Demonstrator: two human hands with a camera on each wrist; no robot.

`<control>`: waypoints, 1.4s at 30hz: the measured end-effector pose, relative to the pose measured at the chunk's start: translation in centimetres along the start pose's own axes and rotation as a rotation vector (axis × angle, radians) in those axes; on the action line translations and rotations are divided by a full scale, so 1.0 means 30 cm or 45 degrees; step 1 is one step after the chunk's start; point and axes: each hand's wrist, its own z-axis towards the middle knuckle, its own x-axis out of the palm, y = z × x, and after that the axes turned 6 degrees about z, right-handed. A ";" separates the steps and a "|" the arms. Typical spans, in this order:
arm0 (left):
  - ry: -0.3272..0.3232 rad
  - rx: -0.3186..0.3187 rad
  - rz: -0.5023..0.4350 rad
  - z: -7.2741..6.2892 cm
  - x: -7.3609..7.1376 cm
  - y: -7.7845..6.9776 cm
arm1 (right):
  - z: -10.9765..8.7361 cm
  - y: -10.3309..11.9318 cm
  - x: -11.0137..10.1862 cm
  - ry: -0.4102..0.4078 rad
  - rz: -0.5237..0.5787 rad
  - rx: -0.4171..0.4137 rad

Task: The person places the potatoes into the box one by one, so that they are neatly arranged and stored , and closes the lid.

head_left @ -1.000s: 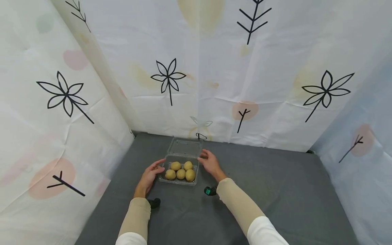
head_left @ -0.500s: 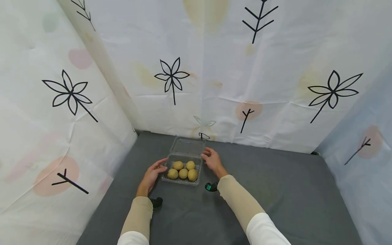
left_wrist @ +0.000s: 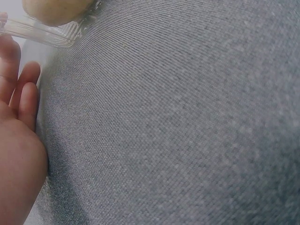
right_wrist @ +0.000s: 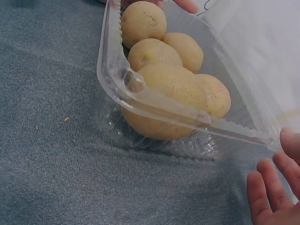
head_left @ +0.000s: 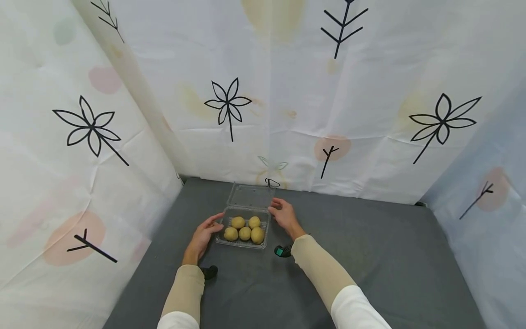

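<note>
A clear plastic clamshell box (head_left: pixel 241 246) rests on the grey table, its lid (head_left: pixel 251 196) tipped back towards the wall. Several yellow potatoes (head_left: pixel 244 234) lie inside. At the box's left side is my left hand (head_left: pixel 200 240), thumb and forefinger by the rim; the left wrist view shows its fingers (left_wrist: pixel 29 101) fairly straight beside the rim. My right hand (head_left: pixel 285 218) stays at the back right corner, near the hinge. Up close, the right thumb (right_wrist: pixel 290 143) is by the rim corner, with the other fingers loosely bent below it. Whether it touches the rim is hard to tell.
The dark grey tabletop (head_left: pixel 370 256) extends to the right of the box. A white patterned cloth (head_left: pixel 296 137) hangs close behind the lid, with more cloth at the left and right sides. Black wrist straps (head_left: pixel 282 251) sit below the hands.
The right hand has shifted slightly back along the box's side. The head view has drifted a little. Box, lid, potatoes and left hand stand as before.
</note>
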 end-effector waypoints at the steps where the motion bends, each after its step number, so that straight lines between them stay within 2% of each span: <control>1: -0.004 -0.004 -0.007 0.000 0.000 0.002 | -0.001 0.002 0.002 -0.002 -0.005 0.000; 7: -0.007 -0.012 -0.001 0.001 -0.005 0.013 | -0.011 0.006 0.010 -0.011 -0.013 0.004; 15: 0.001 -0.008 -0.023 0.000 -0.016 0.007 | -0.014 0.002 0.019 0.003 -0.014 -0.049; 31: 0.036 -0.017 -0.019 0.000 -0.018 -0.001 | -0.024 0.030 0.022 -0.058 0.007 -0.125; 36: 0.047 0.000 -0.021 -0.006 -0.017 -0.016 | -0.021 0.042 0.011 -0.052 -0.040 -0.146; 42: 0.032 -0.003 -0.020 0.006 -0.009 0.002 | -0.014 0.046 0.010 -0.049 -0.131 -0.133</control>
